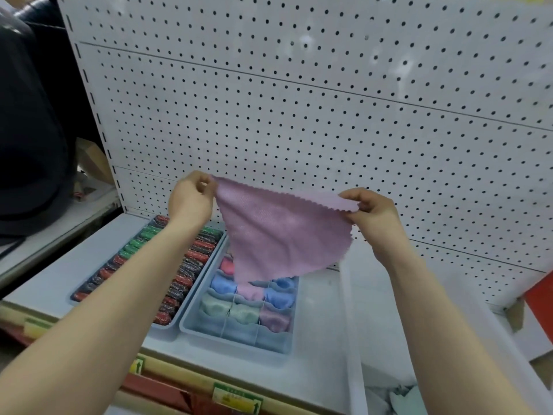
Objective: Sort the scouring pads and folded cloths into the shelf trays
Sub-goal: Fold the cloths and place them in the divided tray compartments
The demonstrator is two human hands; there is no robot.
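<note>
White pegboard [329, 115] backs the shelf [323, 339] — both hands pinch a pink cloth [278, 232].

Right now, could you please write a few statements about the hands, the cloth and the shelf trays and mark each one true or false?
1. Both hands hold the unfolded pink cloth with the zigzag edge by its upper corners. True: the left hand and right hand each pinch one.
2. The cloth lies folded in a compartment. False: it hangs spread above the trays.
3. The divided grey tray holds folded cloths in blue, green and pink. True.
4. The left-hand tray of scouring pads sits empty. False: rows of red, green and dark pads fill it.
5. The white back panel is solid. False: it is perforated pegboard.
</note>
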